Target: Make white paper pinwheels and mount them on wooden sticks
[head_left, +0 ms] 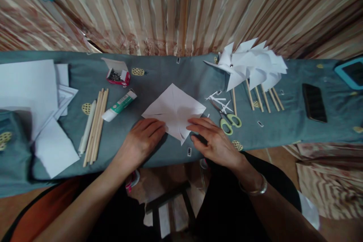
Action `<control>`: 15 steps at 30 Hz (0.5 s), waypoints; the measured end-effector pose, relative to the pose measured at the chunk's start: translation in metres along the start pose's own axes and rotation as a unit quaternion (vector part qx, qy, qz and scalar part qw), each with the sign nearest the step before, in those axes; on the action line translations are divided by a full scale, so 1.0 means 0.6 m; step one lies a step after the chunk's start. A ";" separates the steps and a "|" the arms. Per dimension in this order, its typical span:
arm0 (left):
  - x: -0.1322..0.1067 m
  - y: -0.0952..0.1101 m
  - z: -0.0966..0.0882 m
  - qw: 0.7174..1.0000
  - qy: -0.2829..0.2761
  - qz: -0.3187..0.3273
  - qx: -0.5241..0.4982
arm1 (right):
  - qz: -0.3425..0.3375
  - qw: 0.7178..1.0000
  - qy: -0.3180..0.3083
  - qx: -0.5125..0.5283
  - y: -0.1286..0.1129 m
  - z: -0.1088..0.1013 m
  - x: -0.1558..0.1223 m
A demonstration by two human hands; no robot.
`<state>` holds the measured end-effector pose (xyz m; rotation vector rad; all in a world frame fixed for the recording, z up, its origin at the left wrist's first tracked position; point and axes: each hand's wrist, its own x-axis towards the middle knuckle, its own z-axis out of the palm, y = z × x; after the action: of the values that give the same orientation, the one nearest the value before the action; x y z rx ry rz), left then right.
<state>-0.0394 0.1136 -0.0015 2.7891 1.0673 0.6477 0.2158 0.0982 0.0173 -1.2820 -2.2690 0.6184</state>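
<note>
A square sheet of white paper (173, 104) lies on the cloth in front of me, one corner pointing away. Crease lines cross it, and cuts run in from its corners. My left hand (143, 136) rests on its near left edge, fingers stretched and side by side. At the near right edge lie the spread fingers of my right hand (214, 140), with the thumb apart. To the right are scissors (230, 123) with light green handles, beside thin white paper strips (219, 100). A glue tube (119, 105) in white and green lies to the left.
Paper pinwheels (252, 64) on wooden sticks lie at the back right, with a dark phone (314, 103) beyond. An open red box of pins (118, 77) stands at the back left. Several wooden sticks (96, 128), a whitish pen (87, 128) and white sheets (27, 83) lie left.
</note>
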 end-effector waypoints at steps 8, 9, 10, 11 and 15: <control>0.002 0.030 0.005 0.999 0.036 -0.010 -0.039 | 0.008 0.998 0.010 0.067 -0.007 0.011 0.003; 0.002 0.034 0.005 0.998 0.032 -0.010 -0.044 | 0.010 0.996 0.017 0.081 -0.008 0.014 0.004; 0.003 0.037 0.004 0.998 0.029 -0.010 -0.049 | 0.014 0.995 0.022 0.094 -0.008 0.017 0.005; 0.003 0.038 0.003 0.998 0.028 -0.012 -0.052 | 0.020 0.994 0.028 0.105 -0.009 0.020 0.006; 0.005 0.039 0.001 0.998 0.023 -0.020 -0.061 | 0.055 0.989 0.044 0.130 -0.011 0.029 0.012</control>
<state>-0.0227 0.0976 0.0043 2.6542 1.0518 0.7495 0.1976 0.0987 0.0088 -1.2826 -1.9811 0.8492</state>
